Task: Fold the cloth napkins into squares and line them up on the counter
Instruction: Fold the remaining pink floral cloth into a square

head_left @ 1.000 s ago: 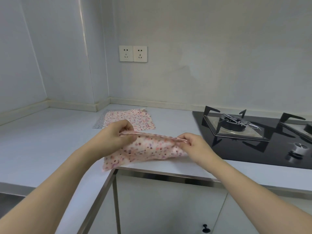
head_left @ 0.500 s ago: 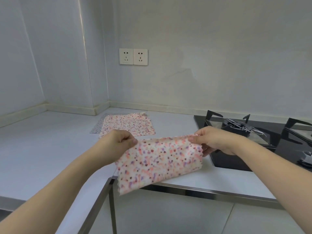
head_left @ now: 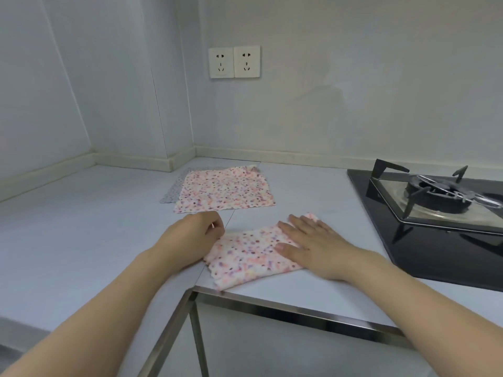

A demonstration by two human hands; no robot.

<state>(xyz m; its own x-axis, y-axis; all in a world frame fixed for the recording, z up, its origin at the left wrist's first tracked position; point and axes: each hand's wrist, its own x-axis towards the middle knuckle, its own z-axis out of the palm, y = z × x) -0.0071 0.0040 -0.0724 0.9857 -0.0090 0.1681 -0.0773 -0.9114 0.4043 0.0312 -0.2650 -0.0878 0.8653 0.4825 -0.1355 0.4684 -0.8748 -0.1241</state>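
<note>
Napkins are partway done: one folded floral napkin (head_left: 250,257) lies near the counter's (head_left: 81,240) front edge, the right hand (head_left: 313,247) pressing it flat with straight fingers, the left hand (head_left: 194,235) curled at its left corner, seemingly pinching it. Farther back another floral napkin (head_left: 224,190) lies spread over a grey cloth (head_left: 171,190), apparently unfolded. Lining up remains. Right, a gas hob (head_left: 435,205) limits room.
</note>
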